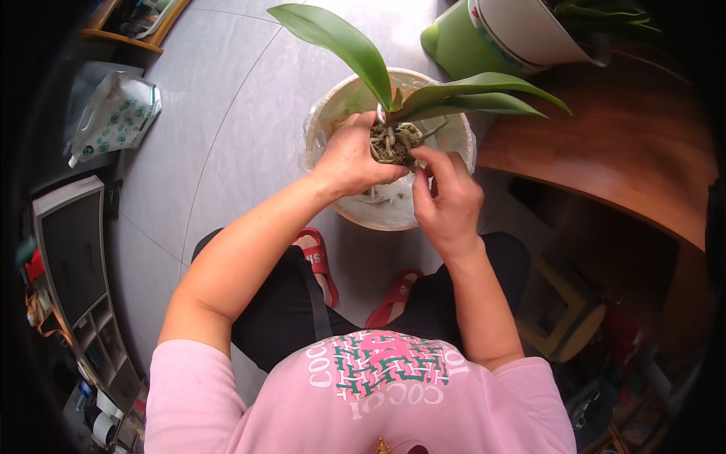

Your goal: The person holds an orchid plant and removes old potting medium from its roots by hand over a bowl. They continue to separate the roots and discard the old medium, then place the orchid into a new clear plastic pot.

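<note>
An orchid plant (391, 108) with long green leaves is held over a round bin lined with clear plastic (317, 113). My left hand (353, 153) grips its root ball (394, 142) from the left, thumb along the lower edge and fingers behind. At the root ball's lower right edge, my right hand (448, 196) has thumb and forefinger close together; whether a bit of root or moss is between them is too small to tell. Small scraps lie on the plastic in the bin's bottom. A pale root sticks out to the right beneath the leaves.
A brown wooden surface (601, 164) curves along the right, with a green pot (476, 42) and a white container (527, 28) beyond the bin. A spouted plastic pouch (116, 116) lies at the far left, above a grey shelf unit (76, 255). Red slippers (320, 258) stand below the bin.
</note>
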A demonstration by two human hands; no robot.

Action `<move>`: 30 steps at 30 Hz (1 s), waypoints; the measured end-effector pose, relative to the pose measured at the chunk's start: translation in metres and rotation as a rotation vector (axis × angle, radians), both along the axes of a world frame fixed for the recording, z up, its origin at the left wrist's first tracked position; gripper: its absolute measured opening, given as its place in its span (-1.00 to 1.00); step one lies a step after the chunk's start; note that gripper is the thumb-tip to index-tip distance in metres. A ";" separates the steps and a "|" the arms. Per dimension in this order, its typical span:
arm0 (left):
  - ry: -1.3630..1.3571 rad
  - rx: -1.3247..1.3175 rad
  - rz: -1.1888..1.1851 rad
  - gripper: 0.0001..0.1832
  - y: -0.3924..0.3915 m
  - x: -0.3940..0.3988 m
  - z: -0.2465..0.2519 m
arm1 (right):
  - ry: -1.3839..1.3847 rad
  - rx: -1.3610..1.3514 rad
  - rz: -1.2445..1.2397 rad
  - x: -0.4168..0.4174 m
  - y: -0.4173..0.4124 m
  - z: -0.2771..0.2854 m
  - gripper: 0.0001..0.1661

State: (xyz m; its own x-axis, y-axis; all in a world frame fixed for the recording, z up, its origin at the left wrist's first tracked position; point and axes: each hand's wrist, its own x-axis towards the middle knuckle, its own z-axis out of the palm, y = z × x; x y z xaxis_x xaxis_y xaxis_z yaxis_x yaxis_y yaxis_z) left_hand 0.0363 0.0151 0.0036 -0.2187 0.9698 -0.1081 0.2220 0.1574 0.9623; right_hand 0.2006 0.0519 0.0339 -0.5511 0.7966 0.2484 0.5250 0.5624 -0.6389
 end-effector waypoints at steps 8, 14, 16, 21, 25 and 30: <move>0.212 0.030 -0.016 -0.48 -0.006 0.003 0.001 | -0.218 0.172 0.138 -0.015 0.009 0.003 -0.86; 0.122 -0.018 -0.019 -0.39 -0.006 -0.004 -0.006 | -0.015 0.109 0.137 -0.010 0.002 0.000 -0.93; 0.036 -0.054 -0.058 -0.35 -0.005 -0.010 -0.004 | 0.052 0.065 0.101 -0.005 -0.002 0.000 -0.94; 0.017 -0.121 -0.101 -0.15 -0.007 -0.015 -0.009 | -0.059 -0.134 -0.004 0.017 -0.006 -0.012 -0.92; -0.089 -0.141 -0.115 -0.11 -0.006 -0.017 -0.012 | 0.125 -0.413 -0.120 0.012 0.002 -0.015 -0.68; -0.305 -0.207 -0.129 -0.08 -0.002 -0.016 -0.003 | 0.415 -0.996 -0.024 0.006 0.012 -0.033 -0.30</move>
State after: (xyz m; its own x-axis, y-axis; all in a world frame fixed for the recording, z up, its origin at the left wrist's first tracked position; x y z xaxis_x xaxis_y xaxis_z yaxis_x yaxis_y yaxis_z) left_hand 0.0206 0.0135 0.0009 -0.0239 0.9380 -0.3457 -0.0388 0.3447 0.9379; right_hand 0.2069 0.0643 0.0006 -0.5548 0.7530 -0.3538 0.1658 -0.3166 -0.9339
